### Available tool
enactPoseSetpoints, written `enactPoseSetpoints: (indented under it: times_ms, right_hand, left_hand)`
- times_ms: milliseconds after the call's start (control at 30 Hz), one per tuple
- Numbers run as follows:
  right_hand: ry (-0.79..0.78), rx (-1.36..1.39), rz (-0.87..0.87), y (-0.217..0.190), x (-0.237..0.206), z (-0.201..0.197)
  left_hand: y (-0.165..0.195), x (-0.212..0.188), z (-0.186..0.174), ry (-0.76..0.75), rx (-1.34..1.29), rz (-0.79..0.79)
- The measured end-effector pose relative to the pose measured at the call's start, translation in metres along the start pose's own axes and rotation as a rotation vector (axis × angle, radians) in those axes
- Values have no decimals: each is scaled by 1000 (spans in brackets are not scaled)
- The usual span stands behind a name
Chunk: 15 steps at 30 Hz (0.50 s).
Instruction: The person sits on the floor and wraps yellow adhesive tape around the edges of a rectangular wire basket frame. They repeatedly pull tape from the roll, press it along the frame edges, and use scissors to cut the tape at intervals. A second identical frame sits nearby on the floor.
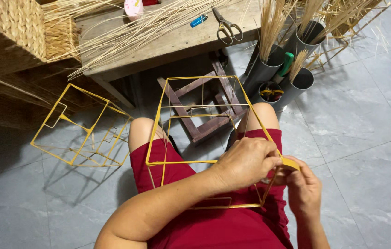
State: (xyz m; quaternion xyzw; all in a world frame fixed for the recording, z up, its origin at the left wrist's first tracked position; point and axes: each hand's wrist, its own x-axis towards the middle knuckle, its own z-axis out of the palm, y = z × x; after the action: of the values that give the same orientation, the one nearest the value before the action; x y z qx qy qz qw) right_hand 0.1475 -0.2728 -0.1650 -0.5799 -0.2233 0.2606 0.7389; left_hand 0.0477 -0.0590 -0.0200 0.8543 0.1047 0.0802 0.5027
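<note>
Seated on a grey tiled floor (366, 120), red shorts, a yellow frame (177, 162) resting across the lap. Left hand (247, 162) closed on the frame's right corner, fingers (269, 162) pinching a yellow strip (290, 163) there. Right hand (304, 190) just beside, fingers curled shut on the same strip from below. Second frame (81, 129) lying on the floor to the left, well apart. Wooden stool (204, 108) ahead of the knees, under the desk (177, 39). Scissors (227, 26) and loose reeds (131, 34) on the desk; grey tubes (269, 69) with reeds standing to the right
</note>
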Motion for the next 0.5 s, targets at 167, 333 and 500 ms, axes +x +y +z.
enactPoseSetpoints:
  times_ms: [167,333,500]
  right_hand:
    - [-21,85,-13,15,-18,35]
    - [15,53,-93,16,-9,52]
    - [37,-109,-171,15,15,48]
  left_hand:
    - [4,-4,2,77,82,90]
    - [6,-4,1,118,185,149]
    - [-3,-19,-21,270,179,347]
